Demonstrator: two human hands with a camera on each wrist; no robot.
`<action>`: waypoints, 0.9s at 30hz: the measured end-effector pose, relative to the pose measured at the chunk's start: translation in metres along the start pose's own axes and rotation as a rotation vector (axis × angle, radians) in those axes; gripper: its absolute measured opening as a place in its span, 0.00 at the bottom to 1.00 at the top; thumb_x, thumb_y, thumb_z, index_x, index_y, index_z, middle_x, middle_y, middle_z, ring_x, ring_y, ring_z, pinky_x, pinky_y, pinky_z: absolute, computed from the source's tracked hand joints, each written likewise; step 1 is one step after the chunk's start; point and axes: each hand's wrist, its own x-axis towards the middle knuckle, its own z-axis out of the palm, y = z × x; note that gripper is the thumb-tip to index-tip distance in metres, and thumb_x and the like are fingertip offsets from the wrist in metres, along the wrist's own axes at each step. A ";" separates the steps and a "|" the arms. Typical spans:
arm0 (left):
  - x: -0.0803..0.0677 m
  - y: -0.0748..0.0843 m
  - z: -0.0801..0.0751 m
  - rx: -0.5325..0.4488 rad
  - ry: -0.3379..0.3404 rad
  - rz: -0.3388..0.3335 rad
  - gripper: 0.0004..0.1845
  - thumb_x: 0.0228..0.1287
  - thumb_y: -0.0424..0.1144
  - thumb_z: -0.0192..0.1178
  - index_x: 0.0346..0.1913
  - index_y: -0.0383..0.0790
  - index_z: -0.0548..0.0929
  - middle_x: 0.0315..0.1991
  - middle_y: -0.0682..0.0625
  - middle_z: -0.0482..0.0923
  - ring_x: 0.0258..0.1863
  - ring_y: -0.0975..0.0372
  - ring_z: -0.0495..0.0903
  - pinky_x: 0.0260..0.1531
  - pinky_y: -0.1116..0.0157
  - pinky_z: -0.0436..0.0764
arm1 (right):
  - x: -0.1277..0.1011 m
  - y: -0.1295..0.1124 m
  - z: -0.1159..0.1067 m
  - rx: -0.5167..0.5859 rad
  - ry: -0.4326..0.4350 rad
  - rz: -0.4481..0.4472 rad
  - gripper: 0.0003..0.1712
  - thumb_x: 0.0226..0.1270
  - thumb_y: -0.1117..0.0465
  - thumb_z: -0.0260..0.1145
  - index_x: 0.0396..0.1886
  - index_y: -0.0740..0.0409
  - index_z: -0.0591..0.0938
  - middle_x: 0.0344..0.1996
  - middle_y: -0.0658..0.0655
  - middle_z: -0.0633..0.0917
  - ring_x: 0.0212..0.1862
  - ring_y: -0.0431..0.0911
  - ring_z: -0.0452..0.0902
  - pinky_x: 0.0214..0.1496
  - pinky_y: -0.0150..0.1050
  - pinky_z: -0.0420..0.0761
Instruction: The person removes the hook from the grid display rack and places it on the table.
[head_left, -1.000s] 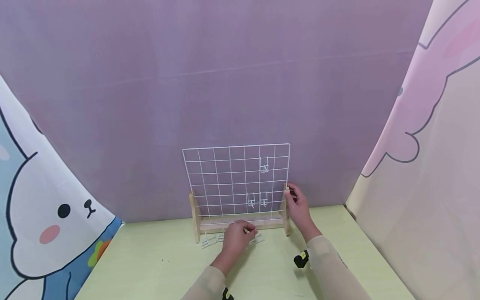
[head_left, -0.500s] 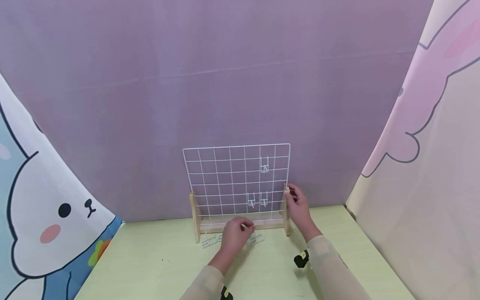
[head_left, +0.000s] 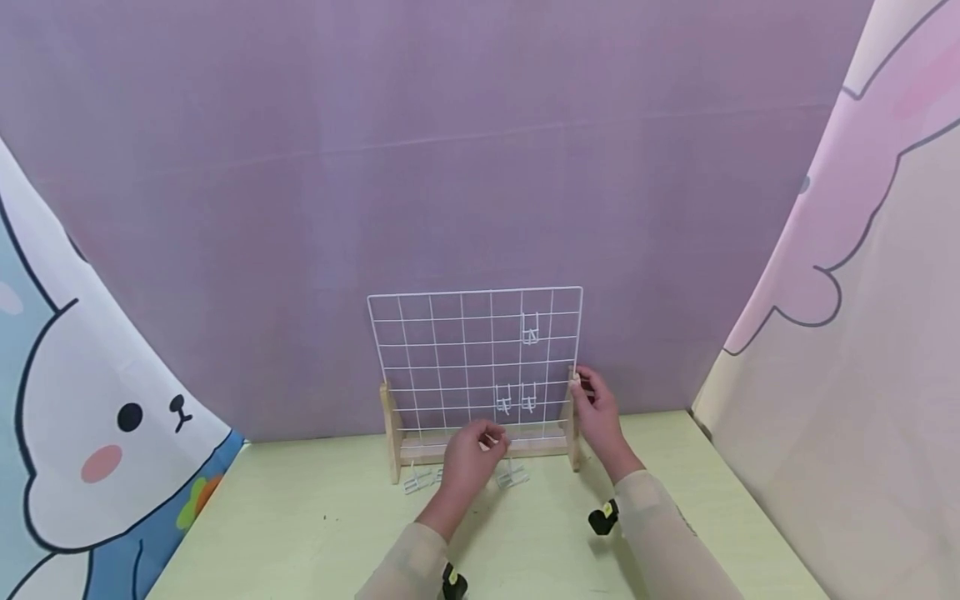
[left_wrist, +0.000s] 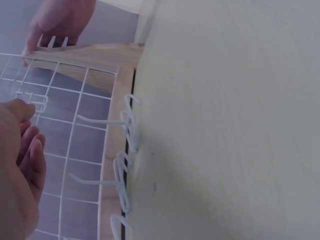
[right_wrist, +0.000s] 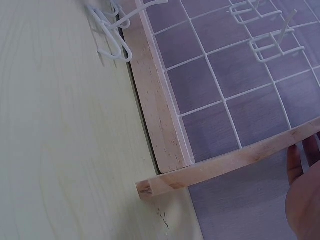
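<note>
A white wire grid panel point(head_left: 476, 292) stands upright in a wooden stand point(head_left: 389, 433). My left hand point(head_left: 468, 462) is raised before the panel's lower part, thumb and forefinger pinching what looks like a white wire hook, mostly hidden by the fingers. At the stand's right post point(right_wrist: 225, 162) my right hand point(head_left: 597, 412) grips the upper end, thumb in front and fingers behind. One hook point(head_left: 530, 337) hangs high on the panel's right side. Two more, a left hook point(head_left: 503, 406) and a right hook point(head_left: 528, 404), hang side by side lower down.
Several loose hooks lie on the pale table point(head_left: 300, 550) before the stand, one hook point(head_left: 513, 477) right of my left wrist and another hook point(head_left: 417, 481) farther left. A purple cloth point(head_left: 480, 167) hangs behind, with printed cloths at both sides.
My left hand has risen from beside the loose hooks toward the panel, fingertips still pinched, uncovering more of the hook on the right. The right hand keeps its grip on the post.
</note>
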 end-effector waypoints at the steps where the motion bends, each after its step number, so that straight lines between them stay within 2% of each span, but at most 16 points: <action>1: 0.001 0.002 -0.001 -0.004 0.007 0.007 0.09 0.68 0.38 0.79 0.48 0.45 0.91 0.39 0.58 0.87 0.39 0.65 0.84 0.38 0.67 0.86 | 0.000 0.000 0.000 0.001 0.001 0.001 0.20 0.90 0.60 0.60 0.74 0.56 0.78 0.59 0.63 0.82 0.56 0.50 0.77 0.52 0.30 0.82; 6: 0.006 0.011 -0.004 -0.036 0.031 0.035 0.14 0.67 0.38 0.79 0.52 0.45 0.89 0.45 0.55 0.85 0.48 0.59 0.85 0.45 0.64 0.86 | -0.001 -0.001 0.000 -0.006 -0.001 -0.002 0.20 0.90 0.58 0.60 0.75 0.56 0.78 0.60 0.64 0.83 0.57 0.51 0.77 0.53 0.30 0.81; 11: 0.011 0.016 -0.006 -0.096 0.024 0.030 0.17 0.68 0.37 0.79 0.56 0.44 0.87 0.52 0.48 0.85 0.55 0.51 0.85 0.55 0.52 0.87 | -0.001 0.000 -0.001 0.000 -0.009 -0.004 0.21 0.91 0.56 0.60 0.74 0.55 0.78 0.60 0.63 0.82 0.58 0.53 0.77 0.53 0.31 0.82; 14: 0.014 0.015 -0.006 -0.107 0.017 0.027 0.18 0.68 0.38 0.79 0.57 0.44 0.87 0.54 0.46 0.84 0.55 0.50 0.84 0.56 0.50 0.87 | -0.001 0.001 -0.001 0.004 -0.014 0.008 0.21 0.91 0.56 0.60 0.75 0.55 0.78 0.60 0.63 0.82 0.58 0.52 0.76 0.53 0.31 0.82; 21: 0.021 0.013 -0.005 -0.072 0.019 0.070 0.18 0.67 0.39 0.80 0.56 0.45 0.88 0.52 0.52 0.84 0.52 0.59 0.82 0.53 0.60 0.86 | -0.002 -0.006 -0.002 0.000 -0.036 0.049 0.23 0.92 0.59 0.58 0.78 0.59 0.75 0.64 0.66 0.81 0.60 0.52 0.75 0.55 0.30 0.81; 27: 0.025 0.013 -0.005 -0.102 0.011 0.144 0.16 0.66 0.36 0.80 0.54 0.40 0.90 0.51 0.44 0.84 0.51 0.47 0.84 0.53 0.47 0.87 | -0.011 -0.039 -0.006 -0.019 -0.060 0.046 0.23 0.91 0.63 0.57 0.77 0.67 0.74 0.61 0.69 0.82 0.58 0.52 0.77 0.53 0.31 0.82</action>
